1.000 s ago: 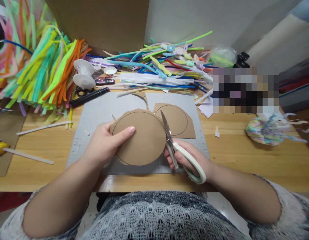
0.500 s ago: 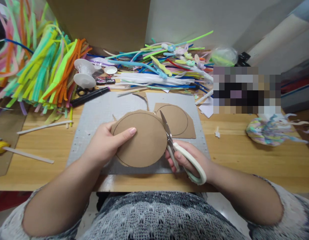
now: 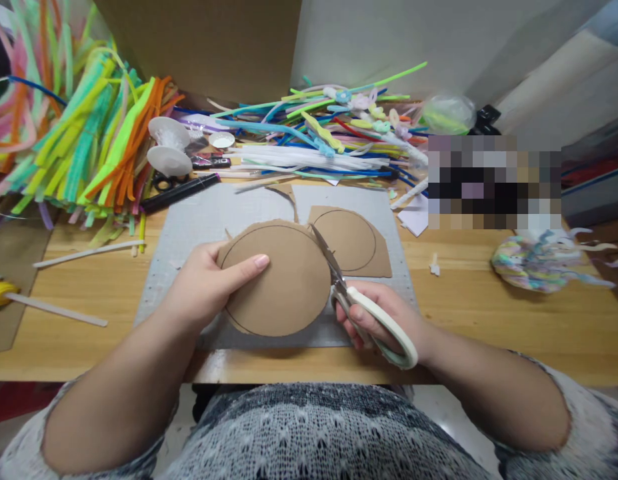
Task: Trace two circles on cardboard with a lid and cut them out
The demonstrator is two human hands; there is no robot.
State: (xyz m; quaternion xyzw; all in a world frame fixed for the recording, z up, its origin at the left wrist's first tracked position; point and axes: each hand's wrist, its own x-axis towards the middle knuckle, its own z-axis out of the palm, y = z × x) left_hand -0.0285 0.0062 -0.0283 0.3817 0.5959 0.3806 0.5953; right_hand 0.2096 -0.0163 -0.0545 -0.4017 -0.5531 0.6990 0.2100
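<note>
My left hand (image 3: 209, 287) grips a brown cardboard disc (image 3: 283, 280) with a pencilled circle on it, thumb on top, holding it just above the grey cutting mat (image 3: 189, 227). My right hand (image 3: 383, 320) is closed round the white handles of a pair of scissors (image 3: 359, 300). Their blades lie along the disc's upper right edge, pointing up and to the left. A second cardboard piece (image 3: 359, 243) with a drawn circle lies flat on the mat just behind the blades.
Heaps of coloured pipe cleaners (image 3: 89, 133) fill the back left and back centre (image 3: 329, 140) of the wooden table (image 3: 469, 307). A white spool (image 3: 166, 150), a black pen (image 3: 179, 193), a cardboard box (image 3: 199, 47) and a pastel woven coaster (image 3: 533, 263) are around the mat.
The scissor blades have swung further left along the disc's upper edge. My left hand has turned the disc slightly. The right hand has shifted a little right and down.
</note>
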